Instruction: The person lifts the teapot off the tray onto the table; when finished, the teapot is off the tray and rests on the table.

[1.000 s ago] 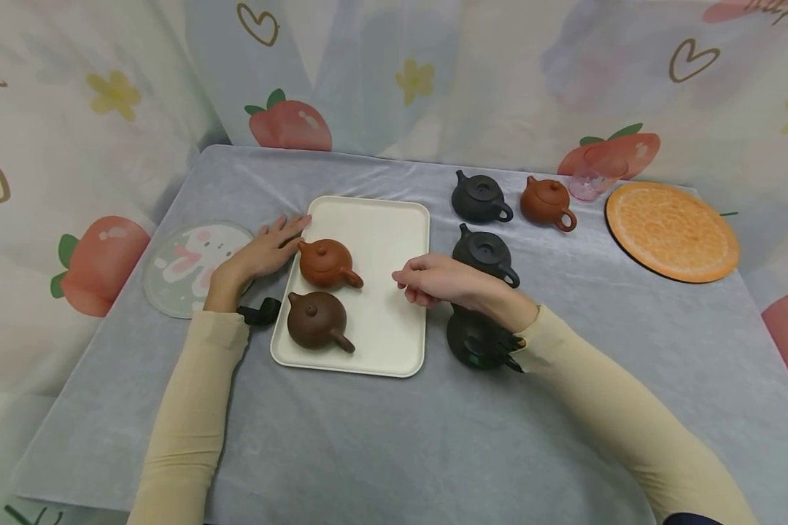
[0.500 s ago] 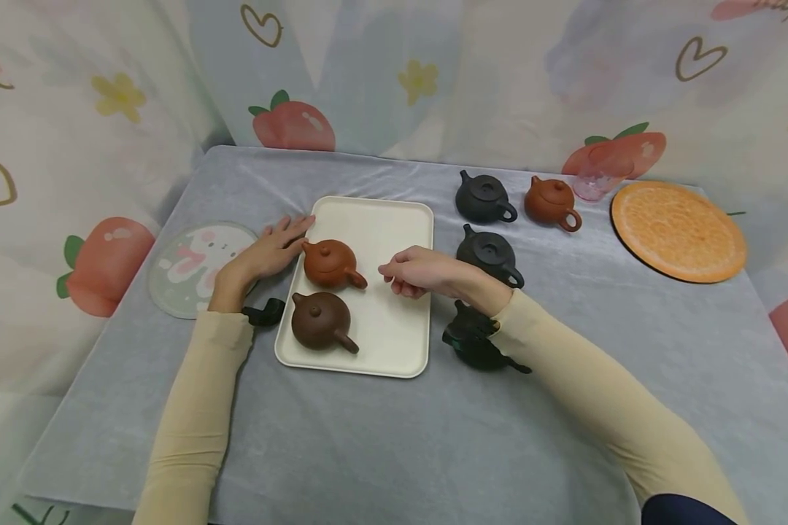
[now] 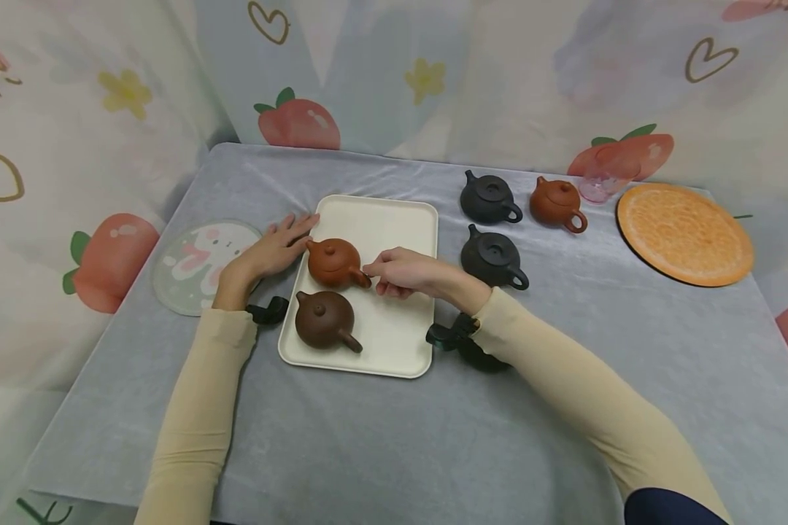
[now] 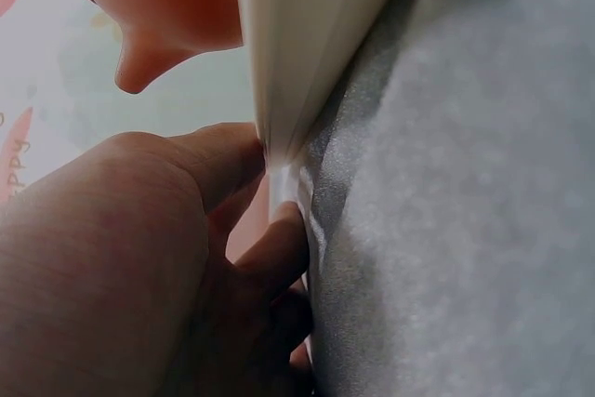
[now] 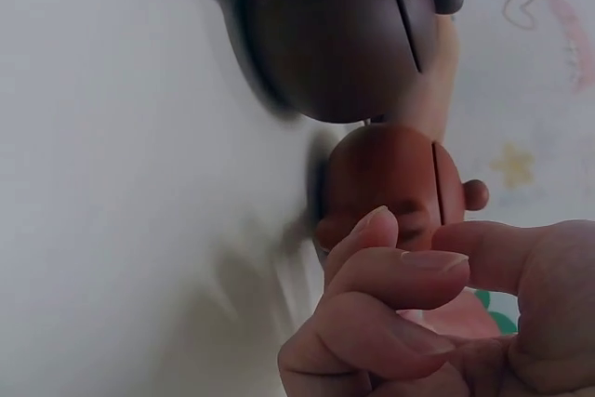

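The left hand (image 3: 272, 253), fingers spread, touches a cream tray's (image 3: 394, 217) rim at ten o'clock. On the tray already stand a brown teapot (image 3: 325, 319) at eight and an orange teapot (image 3: 332, 264) at eleven; the right hand (image 3: 400, 273), fingers bent, is at the latter's handle (image 3: 360, 278), grip unclear. Off it: a half-hidden dark shape (image 3: 484, 359) at four, two black teapots (image 3: 489, 264) and a reddish teapot (image 3: 555, 203) around two to three.
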Tool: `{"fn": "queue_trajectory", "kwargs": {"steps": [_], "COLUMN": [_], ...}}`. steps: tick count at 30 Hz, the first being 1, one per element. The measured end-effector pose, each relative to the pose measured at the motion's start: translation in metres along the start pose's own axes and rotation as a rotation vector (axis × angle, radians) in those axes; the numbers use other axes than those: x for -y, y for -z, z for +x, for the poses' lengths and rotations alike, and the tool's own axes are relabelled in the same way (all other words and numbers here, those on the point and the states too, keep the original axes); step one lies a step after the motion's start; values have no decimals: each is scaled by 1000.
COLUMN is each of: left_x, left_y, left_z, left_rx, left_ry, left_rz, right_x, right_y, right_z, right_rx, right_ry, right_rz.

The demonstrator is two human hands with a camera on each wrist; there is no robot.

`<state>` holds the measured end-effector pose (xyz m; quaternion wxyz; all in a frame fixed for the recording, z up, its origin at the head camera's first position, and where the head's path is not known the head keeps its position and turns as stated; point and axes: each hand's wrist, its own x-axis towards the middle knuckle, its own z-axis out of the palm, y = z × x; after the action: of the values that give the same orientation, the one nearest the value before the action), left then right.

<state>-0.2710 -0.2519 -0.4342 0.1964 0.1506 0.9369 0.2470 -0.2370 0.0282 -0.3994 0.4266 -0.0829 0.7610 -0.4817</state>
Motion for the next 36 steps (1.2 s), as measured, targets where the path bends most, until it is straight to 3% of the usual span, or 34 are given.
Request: {"fn": "queue_trajectory", "kwargs": {"steps": [17, 36], "left_x": [-2, 1], "left_y": [2, 0], "left_z": [-2, -1], "left_rx": [4, -6], "left_ry": [1, -10], "left_rz": [10, -2], "right_x": [-1, -7], "right_y": [-11, -11], "right_z": [12, 4], "right_rx": [38, -50], "right_ry": [44, 55], "right_rz": [-7, -52]}}
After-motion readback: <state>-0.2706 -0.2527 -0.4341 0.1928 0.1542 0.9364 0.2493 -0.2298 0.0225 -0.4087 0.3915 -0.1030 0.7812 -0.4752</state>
